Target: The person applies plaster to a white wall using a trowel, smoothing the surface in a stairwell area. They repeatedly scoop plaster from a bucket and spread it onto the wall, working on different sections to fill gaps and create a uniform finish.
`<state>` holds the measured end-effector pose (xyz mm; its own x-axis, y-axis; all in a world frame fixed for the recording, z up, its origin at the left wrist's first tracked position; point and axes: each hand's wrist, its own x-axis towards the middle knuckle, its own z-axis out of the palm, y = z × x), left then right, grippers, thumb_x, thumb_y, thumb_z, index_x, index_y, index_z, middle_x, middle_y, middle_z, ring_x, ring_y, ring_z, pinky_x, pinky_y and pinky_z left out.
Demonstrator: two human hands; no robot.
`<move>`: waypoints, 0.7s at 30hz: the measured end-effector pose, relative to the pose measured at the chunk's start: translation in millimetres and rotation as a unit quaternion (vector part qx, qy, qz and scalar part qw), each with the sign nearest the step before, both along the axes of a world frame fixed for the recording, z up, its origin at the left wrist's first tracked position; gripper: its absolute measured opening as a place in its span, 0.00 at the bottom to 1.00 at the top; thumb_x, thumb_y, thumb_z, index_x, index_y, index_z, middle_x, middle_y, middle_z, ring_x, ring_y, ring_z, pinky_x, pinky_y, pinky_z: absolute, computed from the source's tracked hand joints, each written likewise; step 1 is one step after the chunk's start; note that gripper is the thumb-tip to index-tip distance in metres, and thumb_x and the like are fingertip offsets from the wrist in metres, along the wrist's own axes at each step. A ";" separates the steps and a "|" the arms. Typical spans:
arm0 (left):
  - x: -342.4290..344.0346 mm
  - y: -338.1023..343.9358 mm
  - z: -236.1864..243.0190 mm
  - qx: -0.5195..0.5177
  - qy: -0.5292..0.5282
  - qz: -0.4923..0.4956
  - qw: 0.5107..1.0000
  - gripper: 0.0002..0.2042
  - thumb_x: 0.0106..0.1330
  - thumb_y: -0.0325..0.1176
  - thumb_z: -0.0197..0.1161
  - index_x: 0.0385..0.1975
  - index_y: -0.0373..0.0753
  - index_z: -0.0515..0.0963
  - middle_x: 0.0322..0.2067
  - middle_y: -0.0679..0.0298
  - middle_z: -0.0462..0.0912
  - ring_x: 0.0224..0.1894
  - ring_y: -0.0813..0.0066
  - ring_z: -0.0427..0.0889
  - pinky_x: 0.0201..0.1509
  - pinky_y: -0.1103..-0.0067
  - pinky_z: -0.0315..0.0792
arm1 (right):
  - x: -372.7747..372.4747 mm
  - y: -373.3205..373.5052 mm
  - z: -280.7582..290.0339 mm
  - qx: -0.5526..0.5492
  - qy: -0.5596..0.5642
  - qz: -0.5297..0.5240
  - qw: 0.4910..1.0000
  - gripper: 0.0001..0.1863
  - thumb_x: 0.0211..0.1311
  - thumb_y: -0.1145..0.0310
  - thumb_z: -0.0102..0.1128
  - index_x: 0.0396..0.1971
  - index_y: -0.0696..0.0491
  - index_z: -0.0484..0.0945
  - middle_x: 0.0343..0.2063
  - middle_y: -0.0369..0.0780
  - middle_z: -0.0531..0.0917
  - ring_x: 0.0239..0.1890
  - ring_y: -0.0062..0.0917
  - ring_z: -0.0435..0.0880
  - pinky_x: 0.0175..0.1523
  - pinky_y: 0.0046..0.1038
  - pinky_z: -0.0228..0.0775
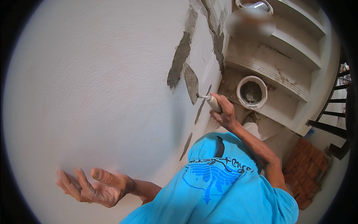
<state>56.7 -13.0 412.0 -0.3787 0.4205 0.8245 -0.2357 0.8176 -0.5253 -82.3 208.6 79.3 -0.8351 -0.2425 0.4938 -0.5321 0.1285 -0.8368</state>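
Observation:
My right hand (224, 114) is wrapped round the pale handle of a pointing trowel (191, 83). Its grey-smeared blade lies close along the white wall (104, 82), just below a dark grey mortar patch (179, 61); whether it touches the wall I cannot tell. Out to the left, my left hand (97, 186) holds nothing, its fingers apart and slightly curled beside the wall. On a step to the right of the trowel stands a white bucket (252, 93) with wet grey mortar inside.
Stairs (274, 71) with mortar stains climb at the upper right. Another bucket (257, 5) sits higher up, partly behind a blurred patch. A black railing (330, 127) edges the right side, near reddish-brown floor tiles (305, 171). More grey mortar strips (186, 146) run along the wall.

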 end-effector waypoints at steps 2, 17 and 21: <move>0.3 -0.6 0.0 -0.001 -0.002 0.001 1.000 0.08 0.69 0.31 0.64 0.45 0.40 0.83 0.54 0.52 0.84 0.66 0.50 0.74 0.72 0.41 0.57 | -12.7 -7.5 11.2 -0.015 0.017 -0.017 1.000 0.42 0.36 0.82 0.70 0.61 0.53 0.73 0.32 0.44 0.78 0.33 0.39 0.80 0.40 0.37 0.75; 3.4 1.7 -1.0 0.002 -0.013 0.033 0.999 0.09 0.72 0.34 0.60 0.45 0.39 0.82 0.60 0.50 0.78 0.70 0.49 0.69 0.76 0.41 0.49 | -6.8 12.7 10.8 -0.029 -0.104 -0.022 0.994 0.36 0.42 0.79 0.65 0.60 0.53 0.75 0.41 0.46 0.82 0.40 0.37 0.84 0.46 0.33 0.76; 1.7 3.5 -1.3 0.004 -0.010 0.044 0.999 0.10 0.72 0.36 0.61 0.44 0.39 0.83 0.59 0.51 0.79 0.70 0.50 0.70 0.76 0.41 0.49 | -31.6 -1.5 11.2 -0.055 -0.144 -0.062 0.986 0.36 0.44 0.78 0.63 0.61 0.52 0.74 0.46 0.45 0.83 0.44 0.37 0.84 0.51 0.34 0.76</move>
<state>58.4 -9.5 410.8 -0.4305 0.3783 0.8195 -0.2958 0.7986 -0.5241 -113.9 207.1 90.6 -0.9646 -0.0878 0.2486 -0.2554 0.0771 -0.9638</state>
